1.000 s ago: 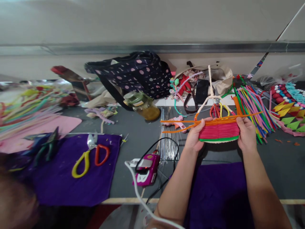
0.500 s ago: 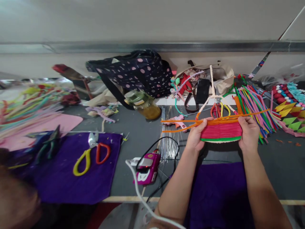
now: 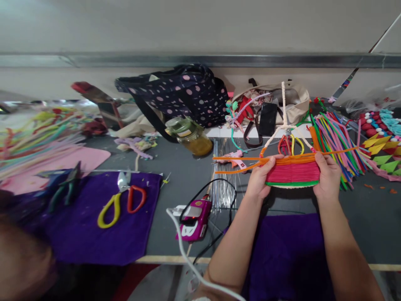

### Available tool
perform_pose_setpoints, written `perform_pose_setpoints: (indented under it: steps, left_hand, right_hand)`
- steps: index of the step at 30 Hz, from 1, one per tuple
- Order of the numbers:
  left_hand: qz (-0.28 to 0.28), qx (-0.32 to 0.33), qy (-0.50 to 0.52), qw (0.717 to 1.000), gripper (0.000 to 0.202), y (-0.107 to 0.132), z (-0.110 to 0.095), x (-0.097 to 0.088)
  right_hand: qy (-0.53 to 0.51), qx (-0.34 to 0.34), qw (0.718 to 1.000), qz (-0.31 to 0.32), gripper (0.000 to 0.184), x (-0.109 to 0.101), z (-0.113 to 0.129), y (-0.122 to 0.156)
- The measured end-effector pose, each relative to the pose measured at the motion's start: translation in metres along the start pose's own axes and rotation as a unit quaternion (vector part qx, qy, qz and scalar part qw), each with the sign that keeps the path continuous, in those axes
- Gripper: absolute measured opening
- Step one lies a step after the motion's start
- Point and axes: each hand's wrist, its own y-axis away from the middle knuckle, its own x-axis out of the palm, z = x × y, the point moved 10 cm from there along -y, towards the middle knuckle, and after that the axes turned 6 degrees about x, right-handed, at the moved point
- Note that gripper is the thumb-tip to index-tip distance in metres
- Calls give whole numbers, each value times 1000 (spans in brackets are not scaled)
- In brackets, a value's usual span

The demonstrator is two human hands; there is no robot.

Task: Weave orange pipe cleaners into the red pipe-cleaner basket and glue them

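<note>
Between my two hands is a flat panel of pink pipe cleaners (image 3: 293, 172), edged green along its lower side. Orange pipe cleaners (image 3: 233, 158) lie across its upper side, with loose ends sticking out left and right. My left hand (image 3: 261, 177) is closed on the panel's left end, thumb on top. At the right end my right hand (image 3: 327, 173) grips it the same way. A pale wrapped frame (image 3: 283, 110) with a hanging stem rises from the panel's far side. The undersides of both hands are hidden.
Bundled pipe cleaners (image 3: 333, 142) lie right. Yellow-and-red-handled scissors (image 3: 123, 184) and pliers (image 3: 67, 186) rest left on purple cloth (image 3: 94, 238). A magenta device (image 3: 197, 219) with cables, a lidded jar (image 3: 196, 140) and a dotted bag (image 3: 184, 94) stand nearer. Another person shows at left.
The view has shifted slightly, so the scene sits a little differently. Both hands keep the same hold on the panel.
</note>
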Motion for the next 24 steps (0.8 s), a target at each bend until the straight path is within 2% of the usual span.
perform_pose_setpoints:
  steps: [6,15,24]
  left_hand:
    - [-1,3,18,1000,31,1,2,3]
    - [6,-9,44,999,29,1,4,6]
    - [-3,-14,49,999,29,-1,3,1]
  right_hand:
    - [-18,-17,999,-48,27,-5,2,5]
    - [-4,-46,997,-59,26,-5,3,9]
    - [-14,-61,998,-6,23,11,6,16]
